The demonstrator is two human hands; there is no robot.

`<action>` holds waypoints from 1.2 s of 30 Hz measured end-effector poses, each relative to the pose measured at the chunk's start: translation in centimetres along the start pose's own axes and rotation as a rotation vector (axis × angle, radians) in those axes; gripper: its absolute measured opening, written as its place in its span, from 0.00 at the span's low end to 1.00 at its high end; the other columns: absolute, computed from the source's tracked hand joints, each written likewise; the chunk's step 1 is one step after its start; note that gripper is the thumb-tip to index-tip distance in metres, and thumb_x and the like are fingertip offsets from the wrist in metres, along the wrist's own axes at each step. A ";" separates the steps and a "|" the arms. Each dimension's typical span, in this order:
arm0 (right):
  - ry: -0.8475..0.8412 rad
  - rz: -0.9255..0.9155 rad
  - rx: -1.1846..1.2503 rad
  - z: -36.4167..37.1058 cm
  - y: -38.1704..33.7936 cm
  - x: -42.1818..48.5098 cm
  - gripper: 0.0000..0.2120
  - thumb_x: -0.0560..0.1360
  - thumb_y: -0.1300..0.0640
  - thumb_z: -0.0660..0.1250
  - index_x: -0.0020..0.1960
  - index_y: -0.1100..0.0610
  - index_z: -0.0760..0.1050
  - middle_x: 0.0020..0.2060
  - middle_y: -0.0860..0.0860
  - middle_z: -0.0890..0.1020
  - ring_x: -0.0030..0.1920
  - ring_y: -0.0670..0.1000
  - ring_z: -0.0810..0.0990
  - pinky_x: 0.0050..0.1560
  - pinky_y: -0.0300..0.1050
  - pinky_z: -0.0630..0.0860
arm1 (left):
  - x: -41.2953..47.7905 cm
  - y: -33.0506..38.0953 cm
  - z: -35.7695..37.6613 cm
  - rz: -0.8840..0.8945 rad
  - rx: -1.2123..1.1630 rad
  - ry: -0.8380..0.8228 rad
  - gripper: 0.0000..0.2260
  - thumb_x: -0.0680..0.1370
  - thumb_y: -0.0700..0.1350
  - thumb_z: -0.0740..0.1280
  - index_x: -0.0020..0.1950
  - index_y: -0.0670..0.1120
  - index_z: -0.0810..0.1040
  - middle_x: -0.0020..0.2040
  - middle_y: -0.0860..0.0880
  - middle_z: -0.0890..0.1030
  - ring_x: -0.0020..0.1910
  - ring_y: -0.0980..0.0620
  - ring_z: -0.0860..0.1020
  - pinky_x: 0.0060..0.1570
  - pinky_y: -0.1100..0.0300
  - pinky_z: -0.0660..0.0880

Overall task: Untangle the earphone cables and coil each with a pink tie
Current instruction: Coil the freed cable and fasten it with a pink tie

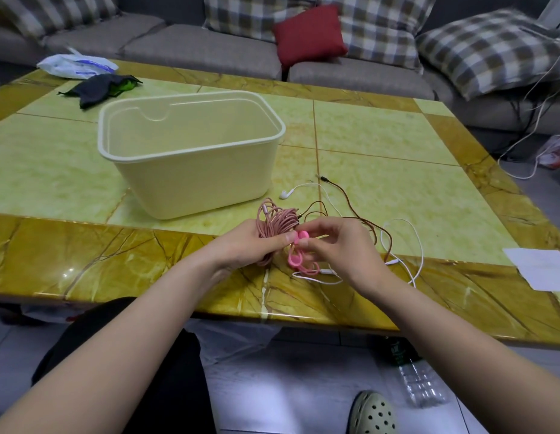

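Left grip (252,245) is curled round a coiled bundle of dusty-pink earphone cable (275,222), thumb laid across the strands, holding it just above the near edge of the glossy green-and-yellow marble-patterned counter (382,136). Right grip (338,245) pinches the round end of a bright pink silicone tie (299,249) between thumb and forefinger, hard against the bundle, and the rest of the tie hangs in loops below the fingers. Across the counter from the far left lie a crumpled white plastic bag (75,65) and, just beside it, a dark cloth with a green patch (100,89). Next comes a tall cream plastic tub (191,170), standing upright near the bundle. Right of the tub a white earbud (286,193) rests on the counter. A thin brown earphone cable (360,211) runs from its plug down behind the right grip. A loose white earphone cable (413,233) loops across it and passes under the right wrist. At the right edge lies a white sheet of paper (541,267).
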State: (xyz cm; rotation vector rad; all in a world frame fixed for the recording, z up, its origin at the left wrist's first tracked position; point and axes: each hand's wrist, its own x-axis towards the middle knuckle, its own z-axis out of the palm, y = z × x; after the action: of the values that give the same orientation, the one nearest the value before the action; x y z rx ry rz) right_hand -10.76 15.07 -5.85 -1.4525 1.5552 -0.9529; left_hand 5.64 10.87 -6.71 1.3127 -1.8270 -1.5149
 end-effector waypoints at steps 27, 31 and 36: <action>0.034 -0.146 -0.485 0.6 1.2 -0.8 0.21 0.73 0.49 0.70 0.63 0.53 0.71 0.54 0.46 0.77 0.50 0.45 0.75 0.52 0.41 0.73 | -0.1 -0.3 -0.4 -0.016 0.004 0.131 0.18 0.75 0.55 0.67 0.27 0.49 0.75 0.29 0.50 0.70 0.30 0.54 0.66 0.32 0.64 0.63; 0.000 -0.173 -0.364 0.3 -0.4 -1.1 0.23 0.75 0.54 0.68 0.68 0.52 0.67 0.54 0.46 0.77 0.43 0.40 0.76 0.45 0.30 0.73 | -0.3 -0.2 0.2 0.020 -0.099 0.042 0.12 0.73 0.56 0.68 0.30 0.56 0.81 0.30 0.52 0.72 0.34 0.53 0.69 0.36 0.61 0.65; -0.059 -0.149 -0.311 -0.4 -1.3 -1.2 0.17 0.74 0.59 0.69 0.62 0.55 0.74 0.47 0.47 0.80 0.39 0.44 0.80 0.41 0.32 0.74 | -0.7 0.3 1.0 0.024 -0.262 -0.061 0.10 0.76 0.50 0.66 0.36 0.48 0.76 0.28 0.53 0.70 0.25 0.59 0.67 0.27 0.68 0.64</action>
State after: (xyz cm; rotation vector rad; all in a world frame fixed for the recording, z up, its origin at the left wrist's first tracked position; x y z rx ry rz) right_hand -10.55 16.21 -4.42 -1.8175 1.6223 -0.7668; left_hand 5.03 12.00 -6.60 1.1280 -1.6064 -1.7308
